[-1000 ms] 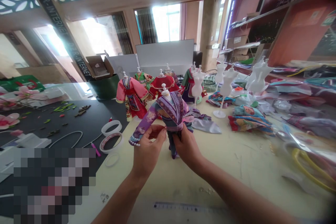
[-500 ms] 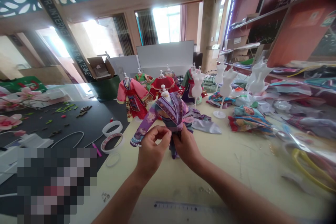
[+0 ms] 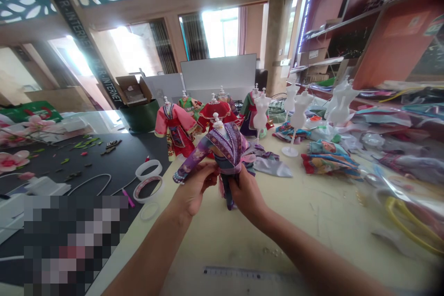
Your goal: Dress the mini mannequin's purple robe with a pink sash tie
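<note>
A small white mannequin in a purple patterned doll robe [image 3: 225, 145] stands in front of me over the cream table [image 3: 284, 222]. My left hand [image 3: 194, 187] is closed on the robe's waist from the left, under its bead-trimmed sleeve. From the right, my right hand [image 3: 247, 192] grips the waist and the dark skirt hanging below. Both hands hold the costume upright.
Behind it stand dressed mannequins in pink [image 3: 173, 127] and red [image 3: 215, 112] and several bare white mannequins [image 3: 300, 111]. Folded fabrics [image 3: 326, 157] pile up at the right. Tape rolls [image 3: 148, 169] lie at the left by a black mat [image 3: 86, 166]. A ruler [image 3: 249, 274] lies near me.
My left hand has turned and slid lower, from pinching at the front of the waist to gripping the robe's left side. The right hand and the mannequin have barely moved.
</note>
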`<state>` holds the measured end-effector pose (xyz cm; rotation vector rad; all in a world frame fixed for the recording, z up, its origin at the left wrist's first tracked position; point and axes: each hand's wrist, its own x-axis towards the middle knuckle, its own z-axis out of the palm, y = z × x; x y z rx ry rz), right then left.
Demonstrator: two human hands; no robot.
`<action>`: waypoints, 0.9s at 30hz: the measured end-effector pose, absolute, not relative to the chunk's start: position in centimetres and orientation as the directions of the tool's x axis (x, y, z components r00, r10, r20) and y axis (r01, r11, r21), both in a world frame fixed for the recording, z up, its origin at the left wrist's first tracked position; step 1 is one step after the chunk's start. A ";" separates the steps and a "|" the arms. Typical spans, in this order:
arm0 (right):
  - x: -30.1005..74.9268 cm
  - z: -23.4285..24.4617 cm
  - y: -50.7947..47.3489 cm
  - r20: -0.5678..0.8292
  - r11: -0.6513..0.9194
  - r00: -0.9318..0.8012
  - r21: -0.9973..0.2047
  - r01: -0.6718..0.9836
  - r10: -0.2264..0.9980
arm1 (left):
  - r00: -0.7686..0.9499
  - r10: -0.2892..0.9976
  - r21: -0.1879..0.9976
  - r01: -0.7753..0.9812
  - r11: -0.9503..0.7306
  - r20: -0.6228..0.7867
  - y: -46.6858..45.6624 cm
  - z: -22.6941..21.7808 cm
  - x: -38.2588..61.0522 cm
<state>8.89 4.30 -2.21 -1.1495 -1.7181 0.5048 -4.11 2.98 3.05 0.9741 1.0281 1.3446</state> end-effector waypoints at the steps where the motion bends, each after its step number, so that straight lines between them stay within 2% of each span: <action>1: 8.9 -2.2 4.3 0.493 0.471 -0.082 -0.749 0.467 0.866 | -0.021 0.999 0.952 -0.304 0.025 -0.033 3.0 3.1 -4.1; 9: 8.8 -1.9 4.2 0.484 0.457 -0.092 -0.723 0.518 0.870 | -0.067 0.993 0.891 -0.451 0.054 -0.094 2.8 4.6 -3.9; 15: 8.7 -1.5 4.1 0.461 0.436 -0.096 -0.722 0.537 0.882 | 0.028 0.973 0.807 -0.555 0.205 -0.227 2.3 5.6 -3.8; 18: 8.7 -1.5 4.1 0.471 0.437 -0.086 -0.714 0.547 0.878 | 0.017 0.971 0.794 -0.574 0.203 -0.236 1.8 5.6 -3.5; 21: 8.7 -1.5 4.2 0.476 0.426 -0.068 -0.702 0.571 0.877 | -0.074 0.983 0.853 -0.511 0.107 -0.168 1.2 5.4 -2.8; 24: 8.7 -1.5 4.2 0.488 0.433 -0.076 -0.677 0.596 0.869 | -0.158 0.987 0.952 -0.297 -0.080 0.033 0.8 5.1 -1.8; 27: 8.7 -1.7 4.2 0.495 0.440 -0.098 -0.645 0.625 0.864 | -0.151 0.965 0.972 -0.068 -0.225 0.213 1.1 4.7 -1.0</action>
